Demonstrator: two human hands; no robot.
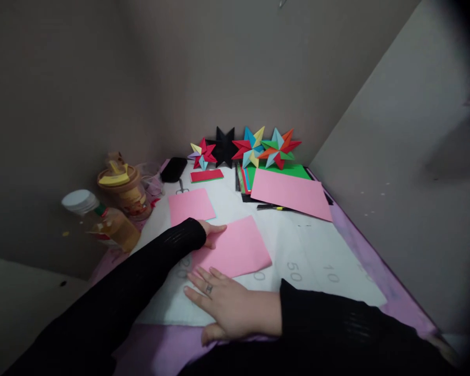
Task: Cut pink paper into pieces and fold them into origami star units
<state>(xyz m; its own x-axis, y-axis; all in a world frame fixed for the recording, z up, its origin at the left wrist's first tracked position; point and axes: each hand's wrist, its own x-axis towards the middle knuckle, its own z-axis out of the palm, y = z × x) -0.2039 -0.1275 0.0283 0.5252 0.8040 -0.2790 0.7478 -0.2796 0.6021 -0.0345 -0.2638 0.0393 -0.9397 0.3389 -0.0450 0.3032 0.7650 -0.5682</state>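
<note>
A pink sheet of paper (238,248) lies at a slant on the white sheet in front of me. My left hand (211,233) rests on its upper left part, fingers stretched out and slightly apart. Below the paper's near edge my right hand (231,305) is spread flat, a ring on one finger and its fingertips at the paper's lower left corner. Neither hand grips anything. A second, squarer pink paper (191,205) lies just beyond my left hand, with a bluish edge showing beneath it. Part of the first sheet is hidden under my left hand and sleeve.
Folded paper stars (253,148) lean on the back wall. A larger pink sheet (292,194) covers a stack of coloured paper (285,170), beside a craft knife (276,208). Scissors (182,187), red strips (207,175), a phone (174,169), a tumbler (127,196) and a bottle (109,224) are leftward.
</note>
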